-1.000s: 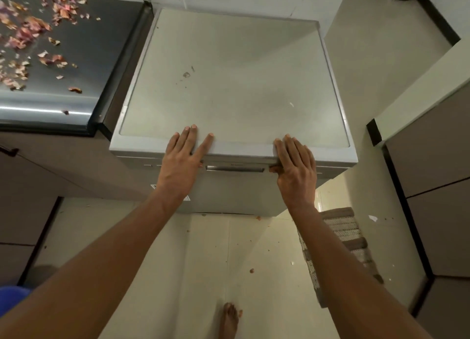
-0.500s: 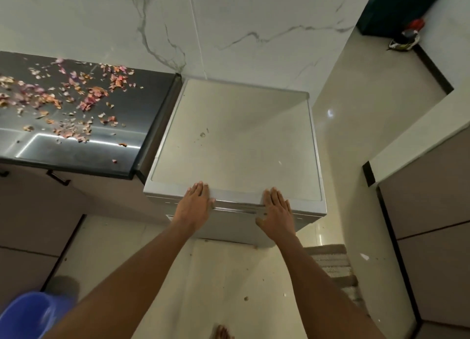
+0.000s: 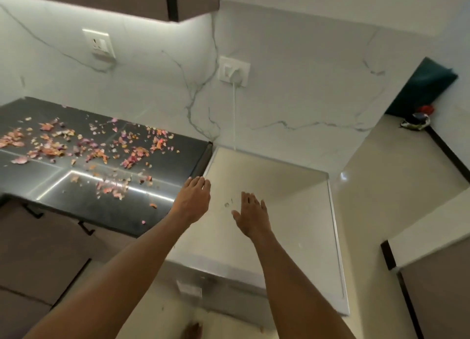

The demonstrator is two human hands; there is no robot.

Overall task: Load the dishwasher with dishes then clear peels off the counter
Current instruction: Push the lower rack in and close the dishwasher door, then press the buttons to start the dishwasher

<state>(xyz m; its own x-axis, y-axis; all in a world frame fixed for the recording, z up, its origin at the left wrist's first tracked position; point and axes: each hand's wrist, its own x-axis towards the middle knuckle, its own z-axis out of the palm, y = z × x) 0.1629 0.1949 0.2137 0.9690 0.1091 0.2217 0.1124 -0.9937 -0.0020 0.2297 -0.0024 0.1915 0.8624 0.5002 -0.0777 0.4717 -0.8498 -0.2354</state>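
The white dishwasher (image 3: 300,211) stands shut against the marble wall, right of the dark counter (image 3: 162,206). Pink and orange onion peels (image 3: 101,150) lie scattered over the counter top. My left hand (image 3: 193,201) hovers above the dishwasher's left top edge next to the counter, fingers relaxed and holding nothing. My right hand (image 3: 250,216) is raised over the dishwasher top, fingers spread, also holding nothing. No dishes are in view.
A white cord (image 3: 234,115) runs from a wall socket (image 3: 234,71) down behind the dishwasher. Brown cabinets sit under the counter (image 3: 38,249) and at the right (image 3: 437,300). My bare foot (image 3: 193,331) is on the pale floor.
Both hands have left the dishwasher's front edge and risen over its top. The view has tilted up, showing the wall, sockets and more of the peel-strewn counter.
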